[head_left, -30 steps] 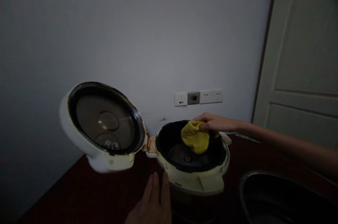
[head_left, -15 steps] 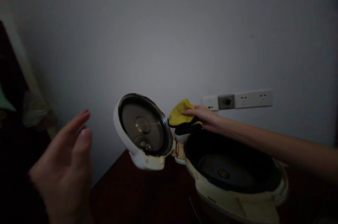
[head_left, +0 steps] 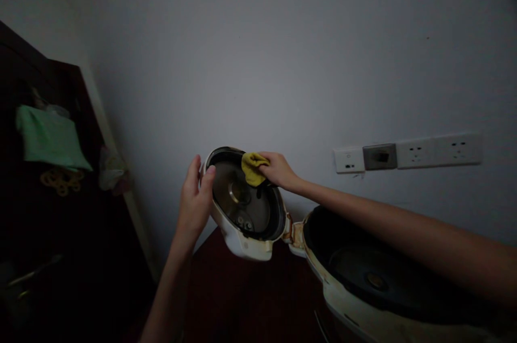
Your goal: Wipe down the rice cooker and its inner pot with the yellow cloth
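Left hand [head_left: 195,204] grips outer edge of open lid [head_left: 244,204], fingers curled over rim; right hand [head_left: 278,169] clutches yellow cloth [head_left: 252,166], pressing it on upper part of lid's inner plate; lid upright, hinged to cooker [head_left: 363,284] at right; cooker cavity dark, probably without pot; cooker on dark table [head_left: 242,300]; sockets [head_left: 407,152] on wall behind

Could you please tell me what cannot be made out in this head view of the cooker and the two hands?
All in the head view:
1. The cooker body: front and right side cut off by the bottom and right edges.
2. The lid: its upper inner rim is hidden under the yellow cloth and the right hand.
3. The lid's left edge: covered by the left hand.
4. The green item at far left: too dim to identify.
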Tool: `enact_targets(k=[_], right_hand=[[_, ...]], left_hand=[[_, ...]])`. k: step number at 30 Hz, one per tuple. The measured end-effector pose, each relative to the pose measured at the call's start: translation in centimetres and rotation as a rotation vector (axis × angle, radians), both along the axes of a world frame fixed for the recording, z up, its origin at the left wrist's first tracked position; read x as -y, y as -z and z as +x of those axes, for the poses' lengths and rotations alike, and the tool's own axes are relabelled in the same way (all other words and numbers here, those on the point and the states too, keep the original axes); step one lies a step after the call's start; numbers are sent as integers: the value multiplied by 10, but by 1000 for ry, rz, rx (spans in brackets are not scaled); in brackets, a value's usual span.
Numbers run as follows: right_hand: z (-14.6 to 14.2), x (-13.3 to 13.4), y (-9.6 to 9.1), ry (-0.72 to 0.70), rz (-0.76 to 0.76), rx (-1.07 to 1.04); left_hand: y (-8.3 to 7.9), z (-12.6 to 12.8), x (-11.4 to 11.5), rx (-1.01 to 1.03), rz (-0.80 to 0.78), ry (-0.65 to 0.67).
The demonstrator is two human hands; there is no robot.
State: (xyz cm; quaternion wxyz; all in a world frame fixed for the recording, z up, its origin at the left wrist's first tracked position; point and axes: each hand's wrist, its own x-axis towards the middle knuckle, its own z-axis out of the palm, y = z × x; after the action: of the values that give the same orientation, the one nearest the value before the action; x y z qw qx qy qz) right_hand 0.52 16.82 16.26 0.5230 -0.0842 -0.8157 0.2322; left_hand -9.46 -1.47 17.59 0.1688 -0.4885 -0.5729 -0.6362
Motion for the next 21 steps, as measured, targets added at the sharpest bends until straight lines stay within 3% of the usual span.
enact_targets(k=[5, 10, 17, 21], right_hand=[[4, 0, 2, 14, 126, 10], [-3, -1, 22, -39, 230, 80], [-16, 3, 51, 4, 171, 250], [-13, 12, 63, -99, 151, 292]], left_hand=[[4, -4, -4, 32, 23, -17], [7, -16, -12, 74, 72, 27], [9, -20, -19, 124, 134, 81], [12, -20, -22, 133, 175, 100]])
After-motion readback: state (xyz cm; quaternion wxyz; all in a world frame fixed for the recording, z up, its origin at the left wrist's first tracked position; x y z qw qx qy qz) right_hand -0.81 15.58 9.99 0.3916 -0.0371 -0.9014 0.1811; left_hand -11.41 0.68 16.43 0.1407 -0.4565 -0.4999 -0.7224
